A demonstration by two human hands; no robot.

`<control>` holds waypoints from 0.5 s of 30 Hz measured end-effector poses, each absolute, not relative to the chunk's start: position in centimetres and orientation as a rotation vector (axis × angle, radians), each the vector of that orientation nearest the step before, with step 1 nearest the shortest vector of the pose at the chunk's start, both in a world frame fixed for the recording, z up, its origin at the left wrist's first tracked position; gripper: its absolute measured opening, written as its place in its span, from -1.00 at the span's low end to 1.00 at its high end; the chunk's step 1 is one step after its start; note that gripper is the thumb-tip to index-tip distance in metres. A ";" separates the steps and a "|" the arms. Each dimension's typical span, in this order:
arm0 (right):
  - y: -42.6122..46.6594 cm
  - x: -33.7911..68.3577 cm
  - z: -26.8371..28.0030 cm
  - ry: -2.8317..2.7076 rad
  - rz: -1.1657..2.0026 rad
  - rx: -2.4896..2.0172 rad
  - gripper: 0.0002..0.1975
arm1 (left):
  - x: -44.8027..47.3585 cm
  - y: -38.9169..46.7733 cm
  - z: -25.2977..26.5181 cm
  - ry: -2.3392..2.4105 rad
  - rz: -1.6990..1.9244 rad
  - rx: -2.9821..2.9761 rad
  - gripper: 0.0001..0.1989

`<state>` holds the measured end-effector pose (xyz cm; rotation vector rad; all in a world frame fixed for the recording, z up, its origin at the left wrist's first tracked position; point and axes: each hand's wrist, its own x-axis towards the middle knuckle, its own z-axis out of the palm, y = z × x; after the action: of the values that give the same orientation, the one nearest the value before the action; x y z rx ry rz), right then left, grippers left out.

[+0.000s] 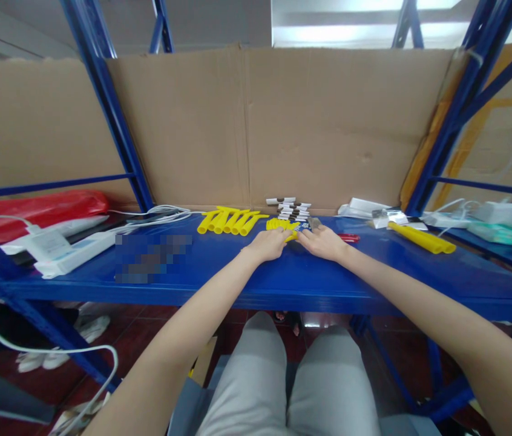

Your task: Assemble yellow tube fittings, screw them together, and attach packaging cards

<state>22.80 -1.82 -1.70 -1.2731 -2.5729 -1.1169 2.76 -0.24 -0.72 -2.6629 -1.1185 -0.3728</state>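
Observation:
My left hand (267,244) is closed at the blue shelf top, its fingertips on a small yellow piece (291,237). Close beside it my right hand (324,243) has its fingers bent together against the right end of that piece. A grey, flat metallic-looking thing (314,222) shows at the right hand's upper edge; whether the hand grips it is hidden. Just behind the left hand lies a row of small yellow pieces (282,224). Beyond them are stacked white and dark small strips (293,211). Larger yellow tubes with flared ends (229,221) lie in a row to the left.
A red tool (349,238) lies right of my right hand. Farther right are two yellow tubes (423,238) and white packets (360,208). On the left are a white power strip (74,251), cables and a red bag (47,212). Cardboard (328,121) stands behind the blue shelf (219,272).

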 end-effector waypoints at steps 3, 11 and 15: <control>-1.9 23.3 -1.5 -2.498 -1.094 -1.282 -0.55 | 2.5 -0.2 -0.7 -1.138 -0.390 -2.650 -0.60; -0.6 27.5 -0.4 -1.946 -0.820 -1.725 -0.62 | 1.8 0.8 -1.2 -1.107 -0.475 -2.664 -0.60; 1.0 28.9 0.7 -1.905 -0.512 -1.957 -0.63 | 1.9 0.9 -1.2 -1.074 -0.484 -2.686 -0.60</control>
<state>28.90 0.95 0.68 -1.9566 -1.9050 -0.5119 1.90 0.89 -1.17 -2.6864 -1.0738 -0.4841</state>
